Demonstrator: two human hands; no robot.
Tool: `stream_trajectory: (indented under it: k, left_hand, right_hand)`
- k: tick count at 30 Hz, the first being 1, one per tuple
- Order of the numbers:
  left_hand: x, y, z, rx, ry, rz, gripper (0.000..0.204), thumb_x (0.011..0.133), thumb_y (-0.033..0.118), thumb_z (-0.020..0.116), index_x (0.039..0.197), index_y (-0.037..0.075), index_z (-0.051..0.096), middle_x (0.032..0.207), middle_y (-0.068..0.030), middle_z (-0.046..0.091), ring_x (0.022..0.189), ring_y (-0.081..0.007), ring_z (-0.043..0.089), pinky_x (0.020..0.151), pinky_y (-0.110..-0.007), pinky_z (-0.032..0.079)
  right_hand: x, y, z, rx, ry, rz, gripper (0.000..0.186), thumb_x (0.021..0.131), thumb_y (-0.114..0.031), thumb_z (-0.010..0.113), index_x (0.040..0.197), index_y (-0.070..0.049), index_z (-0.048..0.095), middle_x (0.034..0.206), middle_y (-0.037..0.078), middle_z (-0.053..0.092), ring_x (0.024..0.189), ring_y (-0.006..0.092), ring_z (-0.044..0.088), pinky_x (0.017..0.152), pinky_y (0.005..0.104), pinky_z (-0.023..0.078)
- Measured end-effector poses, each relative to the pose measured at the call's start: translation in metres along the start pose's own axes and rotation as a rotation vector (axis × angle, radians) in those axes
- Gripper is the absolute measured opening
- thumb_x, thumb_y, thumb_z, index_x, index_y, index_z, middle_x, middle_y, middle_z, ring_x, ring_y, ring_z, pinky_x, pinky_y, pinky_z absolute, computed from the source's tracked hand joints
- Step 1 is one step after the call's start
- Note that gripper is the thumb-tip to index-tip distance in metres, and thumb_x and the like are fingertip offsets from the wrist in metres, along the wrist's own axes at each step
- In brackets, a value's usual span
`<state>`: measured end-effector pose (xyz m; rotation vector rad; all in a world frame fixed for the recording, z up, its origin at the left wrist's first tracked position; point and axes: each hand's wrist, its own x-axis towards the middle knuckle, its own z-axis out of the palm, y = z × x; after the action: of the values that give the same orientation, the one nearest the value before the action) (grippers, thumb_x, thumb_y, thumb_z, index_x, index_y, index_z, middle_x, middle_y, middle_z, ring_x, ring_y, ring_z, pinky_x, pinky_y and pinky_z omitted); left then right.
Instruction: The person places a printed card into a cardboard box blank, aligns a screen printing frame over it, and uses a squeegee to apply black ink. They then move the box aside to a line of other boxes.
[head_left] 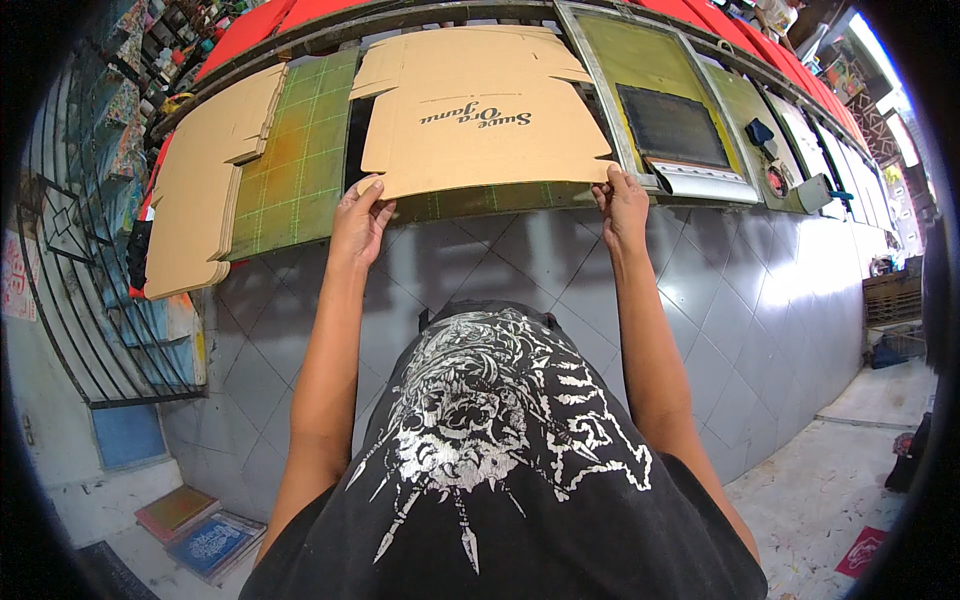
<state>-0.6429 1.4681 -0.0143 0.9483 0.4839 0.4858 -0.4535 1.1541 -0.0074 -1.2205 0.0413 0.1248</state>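
A flat die-cut cardboard box blank [480,135], brown with dark printed lettering near its middle, lies over the work table in front of me. My left hand [362,222] pinches its near left corner between thumb and fingers. At the near right corner, my right hand [622,205] grips the same blank the same way. Both arms are stretched forward. Just right of the blank sits a screen printing frame [610,110] with yellow-green mesh and a dark rectangular area [675,125]. A wide metal-edged squeegee [700,182] rests along its near end.
A stack of cardboard blanks [195,190] lies at the left, beside a green gridded cutting mat [290,160]. Farther right are a tape roll [777,180] and a light scraper-like piece [813,193]. A curved black metal rack [90,290] stands left. Framed screens [215,542] lie on the floor.
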Motion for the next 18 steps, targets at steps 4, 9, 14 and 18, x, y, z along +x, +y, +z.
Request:
stream_trajectory:
  k: [4, 9, 14, 18]
  left_hand:
    - [-0.0015, 0.0060, 0.0049, -0.005, -0.002, 0.013, 0.022, 0.089, 0.014, 0.063, 0.108, 0.005, 0.057, 0.095, -0.0034, 0.063, 0.084, -0.0101, 0.061, 0.076, -0.024, 0.053]
    - [0.0001, 0.0051, 0.0035, -0.014, 0.008, 0.016, 0.023, 0.089, 0.015, 0.063, 0.109, 0.005, 0.057, 0.095, -0.0038, 0.063, 0.084, -0.0104, 0.061, 0.076, -0.024, 0.053]
    - [-0.0027, 0.0045, 0.0055, -0.012, 0.033, -0.001, 0.022, 0.090, 0.013, 0.062, 0.109, 0.004, 0.057, 0.094, -0.0041, 0.063, 0.083, -0.0109, 0.061, 0.075, -0.023, 0.053]
    - [-0.0001, -0.0001, -0.0018, -0.001, -0.001, -0.019, 0.024, 0.090, 0.013, 0.061, 0.112, 0.004, 0.056, 0.099, -0.0029, 0.061, 0.088, -0.0105, 0.060, 0.075, -0.023, 0.054]
  right_hand:
    - [0.0047, -0.0033, 0.0007, -0.015, -0.012, 0.004, 0.023, 0.091, -0.023, 0.061, 0.093, 0.001, 0.060, 0.071, -0.001, 0.050, 0.062, 0.0062, 0.049, 0.063, 0.0208, 0.051]
    - [0.0040, -0.0033, 0.0005, 0.008, -0.011, 0.010, 0.024, 0.091, -0.021, 0.061, 0.097, 0.002, 0.060, 0.074, 0.000, 0.052, 0.064, 0.0063, 0.050, 0.063, 0.0203, 0.051]
    - [0.0016, -0.0047, 0.0026, -0.002, 0.001, 0.013, 0.026, 0.091, -0.020, 0.061, 0.102, 0.003, 0.060, 0.076, 0.001, 0.055, 0.066, 0.0073, 0.052, 0.065, 0.0219, 0.052]
    - [0.0030, 0.0030, -0.0027, -0.016, -0.015, 0.030, 0.024, 0.091, -0.019, 0.060, 0.102, 0.003, 0.060, 0.077, 0.001, 0.055, 0.067, 0.0076, 0.052, 0.064, 0.0223, 0.051]
